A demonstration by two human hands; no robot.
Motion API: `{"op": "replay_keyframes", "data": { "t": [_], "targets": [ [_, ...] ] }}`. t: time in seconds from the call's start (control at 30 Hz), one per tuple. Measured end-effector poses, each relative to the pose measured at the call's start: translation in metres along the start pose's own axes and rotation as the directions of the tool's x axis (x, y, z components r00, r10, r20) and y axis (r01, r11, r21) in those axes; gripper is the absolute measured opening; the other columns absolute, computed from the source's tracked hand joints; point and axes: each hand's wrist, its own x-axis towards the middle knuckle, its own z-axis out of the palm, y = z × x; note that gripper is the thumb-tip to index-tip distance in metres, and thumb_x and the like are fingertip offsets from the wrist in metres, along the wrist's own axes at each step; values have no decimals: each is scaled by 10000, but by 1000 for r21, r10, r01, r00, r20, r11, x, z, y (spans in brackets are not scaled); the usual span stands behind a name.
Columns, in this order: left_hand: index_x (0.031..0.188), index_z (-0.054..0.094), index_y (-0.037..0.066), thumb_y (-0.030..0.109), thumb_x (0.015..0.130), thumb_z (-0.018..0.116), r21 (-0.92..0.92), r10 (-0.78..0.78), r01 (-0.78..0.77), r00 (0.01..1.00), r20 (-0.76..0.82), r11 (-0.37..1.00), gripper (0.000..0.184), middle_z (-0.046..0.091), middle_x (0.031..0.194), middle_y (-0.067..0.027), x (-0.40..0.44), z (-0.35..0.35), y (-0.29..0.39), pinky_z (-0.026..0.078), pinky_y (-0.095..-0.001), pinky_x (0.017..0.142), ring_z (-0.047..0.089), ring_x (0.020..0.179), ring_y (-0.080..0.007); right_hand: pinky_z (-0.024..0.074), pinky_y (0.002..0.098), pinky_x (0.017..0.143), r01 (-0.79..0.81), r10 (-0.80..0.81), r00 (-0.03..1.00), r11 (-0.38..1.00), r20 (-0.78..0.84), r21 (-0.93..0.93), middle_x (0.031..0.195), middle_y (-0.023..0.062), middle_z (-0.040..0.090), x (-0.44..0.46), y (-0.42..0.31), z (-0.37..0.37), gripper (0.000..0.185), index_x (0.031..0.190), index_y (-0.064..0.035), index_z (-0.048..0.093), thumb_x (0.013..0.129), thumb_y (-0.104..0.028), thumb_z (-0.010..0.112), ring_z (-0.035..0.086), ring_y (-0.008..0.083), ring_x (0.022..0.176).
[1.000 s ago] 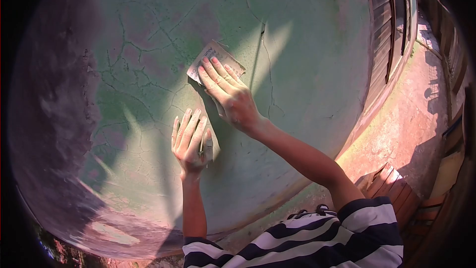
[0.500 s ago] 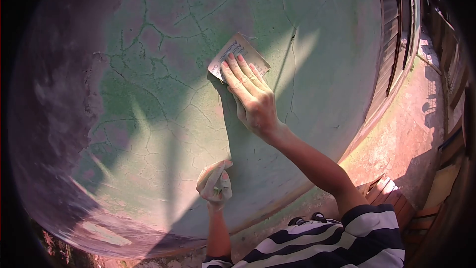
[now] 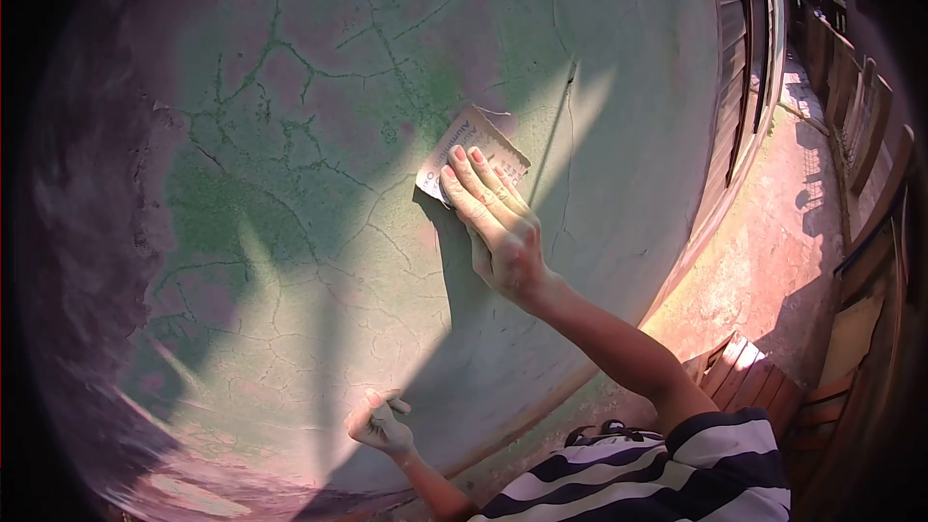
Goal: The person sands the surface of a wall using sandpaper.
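Note:
My right hand (image 3: 498, 222) presses a sheet of sandpaper (image 3: 452, 147) flat against the wall, its fingers stretched over the sheet. Printed letters show on the paper's pale back, and its upper corner stands past my fingertips. The wall (image 3: 387, 261) has worn green paint, pinkish patches and many branching cracks. Lower down and to the left, my left hand (image 3: 383, 423) is close to the wall with its fingers curled in. Whitish dust coats that hand. Whether anything is inside it, I cannot make out.
A slatted window or shutter (image 3: 735, 58) runs along the wall's right side. Beyond it lies a sunlit concrete path (image 3: 744, 261), bordered by a wooden fence (image 3: 865, 126). Wooden slats (image 3: 749, 377) stand near my right elbow. Sunlight and shadow cross the wall.
My right hand and the sandpaper have slid down the wall a little. My left hand has dropped lower and to the left, and has turned. The view has shifted slightly.

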Motion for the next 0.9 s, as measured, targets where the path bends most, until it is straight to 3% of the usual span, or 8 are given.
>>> {"op": "replay_keyframes", "data": {
  "t": [0.07, 0.3, 0.37, 0.5, 0.6, 0.67, 0.83, 0.9],
  "targets": [
    [595, 599, -25, 198, 996, 508, 320, 413, -403, 910, 37, 858, 467, 473, 426, -45, 8, -2, -4, 284, -272, 384, 421, 364, -121, 393, 451, 1098, -31, 31, 1000, 999, 1, 26, 1366, 134, 575, -39, -1, 1, 467, 1311, -58, 594, 863, 28, 495, 521, 300, 1299],
    [511, 503, 3, 78, 948, 487, 344, 628, -546, 752, -199, 764, 443, 465, 436, -59, 18, -8, -49, 339, -271, 376, 398, 358, -153, 419, 442, 1077, 36, -33, 997, 998, 71, -50, 1371, 116, 575, 21, 2, -2, 458, 1280, -61, 620, 843, 33, 522, 532, 296, 1289],
    [493, 416, 16, 28, 930, 466, 478, 736, -587, 640, -221, 653, 441, 442, 427, -55, 23, -4, -53, 371, -276, 360, 396, 355, -162, 422, 446, 1075, 84, -85, 996, 995, -27, -56, 1377, 116, 568, 32, 5, 3, 454, 1283, -62, 618, 846, 26, 532, 536, 295, 1286],
    [501, 369, 35, 75, 935, 480, 489, 775, -621, 593, -217, 612, 450, 443, 425, -56, 28, -3, -59, 387, -288, 332, 423, 344, -175, 420, 446, 1072, -20, 18, 999, 998, -26, -60, 1336, 141, 597, -21, -4, 6, 396, 1250, -43, 634, 878, 12, 512, 540, 298, 1282],
    [506, 338, 48, 107, 938, 489, 517, 802, -631, 556, -219, 579, 462, 444, 424, -56, 24, -5, -60, 398, -296, 313, 441, 337, -184, 423, 439, 1069, 26, -28, 999, 998, -32, -62, 1321, 153, 604, -34, 1, 8, 382, 1230, -36, 645, 875, 8, 511, 551, 302, 1269],
    [526, 353, 15, -30, 913, 451, 565, 847, -653, 502, -177, 505, 402, 409, 425, -57, 27, -7, -59, 372, -271, 334, 389, 353, -180, 434, 452, 1058, 53, -53, 999, 994, -2, -96, 1326, 157, 599, -3, 0, 4, 411, 1246, -32, 634, 851, 21, 534, 549, 308, 1269],
    [541, 367, 10, -23, 919, 449, 568, 836, -640, 520, -177, 518, 388, 410, 427, -61, 27, -4, -56, 378, -274, 333, 392, 352, -177, 434, 461, 1056, 95, -103, 991, 991, -88, -93, 1357, 166, 572, 41, 0, 7, 441, 1255, -28, 628, 825, 57, 578, 534, 309, 1284],
    [542, 365, 10, -21, 921, 449, 602, 845, -624, 506, -174, 498, 390, 410, 426, -61, 27, -4, -56, 379, -273, 334, 393, 352, -175, 433, 456, 1057, -11, 7, 999, 995, -40, -100, 1336, 161, 591, 11, -6, 7, 407, 1258, -32, 628, 863, 26, 551, 542, 306, 1276]
  ]
}}
